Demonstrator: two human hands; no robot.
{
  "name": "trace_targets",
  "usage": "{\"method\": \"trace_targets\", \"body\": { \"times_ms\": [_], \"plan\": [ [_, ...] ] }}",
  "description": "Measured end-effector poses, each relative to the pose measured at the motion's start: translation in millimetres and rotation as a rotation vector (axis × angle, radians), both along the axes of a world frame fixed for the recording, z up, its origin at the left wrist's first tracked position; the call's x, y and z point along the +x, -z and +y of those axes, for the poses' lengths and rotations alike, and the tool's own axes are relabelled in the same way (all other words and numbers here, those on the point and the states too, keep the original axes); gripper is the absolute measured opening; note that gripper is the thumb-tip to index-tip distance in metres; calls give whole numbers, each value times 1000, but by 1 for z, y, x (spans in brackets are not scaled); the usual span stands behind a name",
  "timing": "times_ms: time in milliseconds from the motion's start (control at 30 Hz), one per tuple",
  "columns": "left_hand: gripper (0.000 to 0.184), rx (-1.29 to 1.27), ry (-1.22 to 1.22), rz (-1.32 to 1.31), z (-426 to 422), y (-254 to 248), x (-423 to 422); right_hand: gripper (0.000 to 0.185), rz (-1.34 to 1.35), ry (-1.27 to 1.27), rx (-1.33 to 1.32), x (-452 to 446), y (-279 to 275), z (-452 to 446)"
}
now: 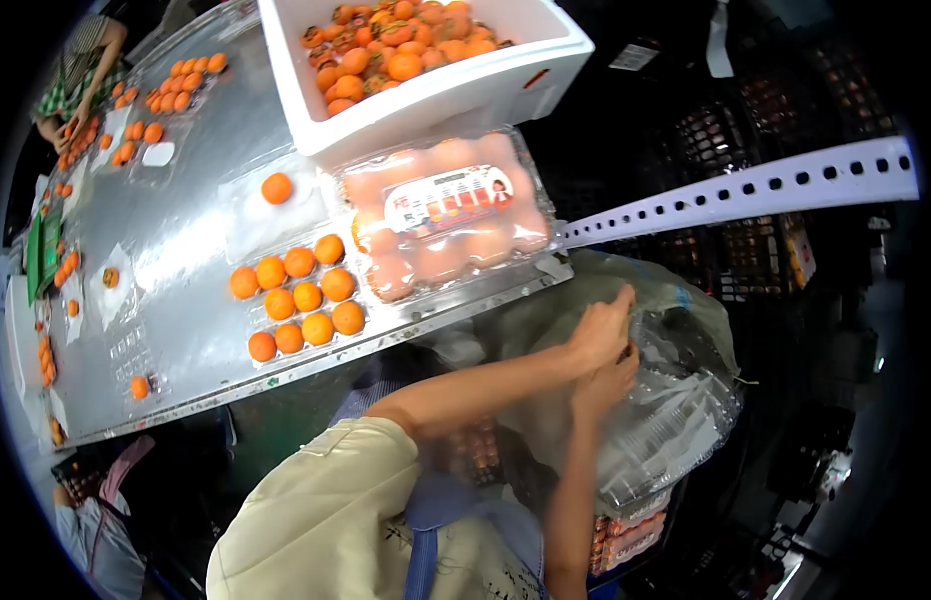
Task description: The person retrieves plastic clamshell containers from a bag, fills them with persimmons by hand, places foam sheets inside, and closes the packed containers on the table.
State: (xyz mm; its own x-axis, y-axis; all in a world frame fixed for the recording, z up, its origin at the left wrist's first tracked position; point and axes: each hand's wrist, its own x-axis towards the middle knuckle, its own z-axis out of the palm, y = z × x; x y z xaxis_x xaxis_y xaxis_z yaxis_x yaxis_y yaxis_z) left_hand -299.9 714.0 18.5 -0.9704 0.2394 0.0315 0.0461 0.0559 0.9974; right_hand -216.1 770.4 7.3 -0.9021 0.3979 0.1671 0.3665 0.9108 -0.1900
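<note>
Both of my hands are close together over a large translucent plastic bag (525,320) to the right of the table. Stacked clear plastic trays (665,430) show in its opening. My left hand (600,328) is closed at the bag's opening, its fingertips pointing away from me. Just below it, my right hand (607,382) has its fingers curled in beside the trays. What either hand grips, bag film or tray edge, I cannot make out. On the table's near corner sits a closed, labelled clear pack (450,215) of round orange fruit.
A white foam box (435,105) of persimmons stands on the metal table (185,270). Loose orange fruit (306,296) sits in a tray beside the pack. A perforated metal strip (745,192) juts right. Filled packs (630,535) lie below the bag. Another person (85,75) works far left.
</note>
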Motion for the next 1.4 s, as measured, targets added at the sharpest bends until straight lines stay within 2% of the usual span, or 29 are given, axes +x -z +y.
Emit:
{"method": "trace_targets", "body": {
  "times_ms": [33,133,200,267,367,433,500,567,633,667,700,733,800,867,933,1200,1267,1300,1367,1400],
  "plan": [
    [24,-24,21,-5,1,5,6,41,-10,26,58,-1,3,-3],
    [27,-25,100,-51,2,9,21,55,-178,205,-57,-18,6,-17],
    [31,68,27,36,2,22,14,58,-135,140,-16,-14,16,-20],
    [34,119,-8,81,-8,27,15,53,66,-107,149,3,30,5],
    [37,103,-29,172,-34,7,25,52,67,-24,-17,0,20,3],
    [38,27,-96,288,-60,1,46,43,202,-133,51,7,21,15],
    [35,5,42,219,-90,7,66,35,344,-180,42,19,12,7],
    [33,-64,175,172,-128,17,84,29,491,-166,-46,35,-29,-27],
    [27,-106,154,200,-162,34,103,26,539,-185,-126,60,-40,-52],
    [20,-96,69,295,-179,37,113,25,540,-210,-197,74,-37,-60],
    [16,-157,-31,514,-197,27,116,23,539,-237,-264,87,-35,-66],
    [17,-136,-125,683,-214,20,117,20,537,-254,-276,100,-26,-72],
    [22,-321,-302,935,-249,1,105,15,506,-284,-337,122,-17,-87],
    [29,-558,-444,897,-274,-18,90,12,467,-272,-424,140,-7,-103],
    [39,-684,-399,890,-293,-29,65,11,417,-261,-495,152,5,-114],
    [46,-814,-89,914,-308,-30,41,11,273,-340,-670,145,10,-151],
    [48,-703,-55,855,-313,-35,38,12,251,-313,-782,125,12,-154],
    [49,-650,-40,823,-317,-39,36,17,289,-281,-925,109,17,-153],
    [63,-447,-244,592,-323,-39,33,27,347,-216,-1217,64,22,-152],
    [66,-364,-366,454,-324,-26,28,35,355,-217,-1208,37,13,-150]
  ]
}}
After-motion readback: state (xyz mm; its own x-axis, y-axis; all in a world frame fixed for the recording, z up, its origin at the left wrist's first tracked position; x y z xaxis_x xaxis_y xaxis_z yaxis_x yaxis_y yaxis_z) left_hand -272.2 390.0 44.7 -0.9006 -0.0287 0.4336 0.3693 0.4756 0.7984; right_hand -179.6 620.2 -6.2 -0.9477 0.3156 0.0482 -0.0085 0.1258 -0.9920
